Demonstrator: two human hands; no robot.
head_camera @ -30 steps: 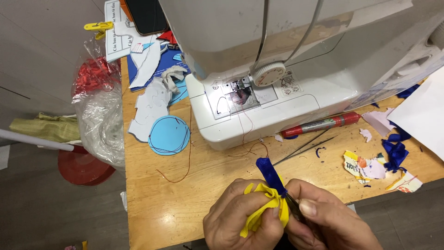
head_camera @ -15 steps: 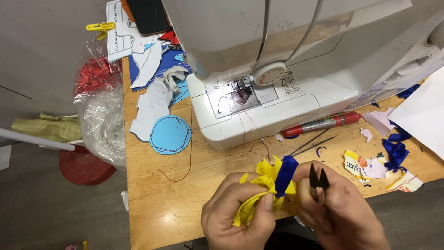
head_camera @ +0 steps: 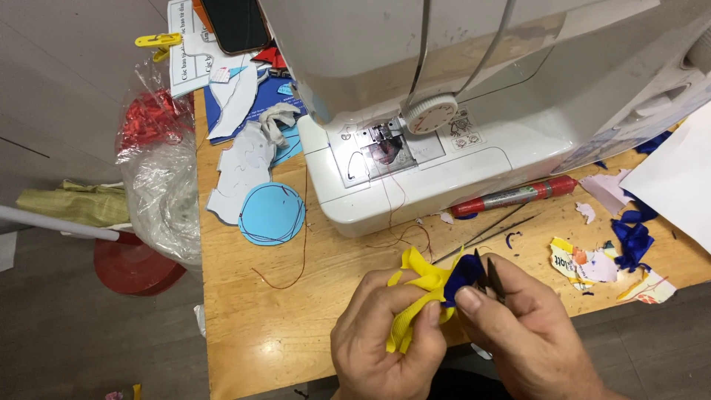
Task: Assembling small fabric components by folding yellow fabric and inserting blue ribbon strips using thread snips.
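Note:
My left hand [head_camera: 389, 337] grips a bunched piece of yellow fabric [head_camera: 418, 285] with a dark blue piece [head_camera: 463, 272] joined to it, over the near edge of the wooden table [head_camera: 252, 318]. My right hand [head_camera: 526, 333] is pressed against the blue piece, thumb on it, and holds small dark thread snips [head_camera: 489, 275] whose points stick up beside the blue fabric. Both hands are touching each other. A white sewing machine [head_camera: 444, 111] stands just beyond them, with reddish thread [head_camera: 400, 222] trailing from its needle area.
A red marker [head_camera: 515, 196] and thin dark tweezers [head_camera: 489, 231] lie by the machine. A blue paper circle [head_camera: 272, 213], white and blue cut-outs, blue fabric scraps [head_camera: 631, 238] and paper bits litter the table. A plastic bag [head_camera: 159, 185] hangs at the left edge above a red stool [head_camera: 133, 267].
The blue piece, first standing up, has been folded down against the yellow fabric. The snips moved in from the right to sit beside the blue fabric. Both hands stayed near the table's front edge.

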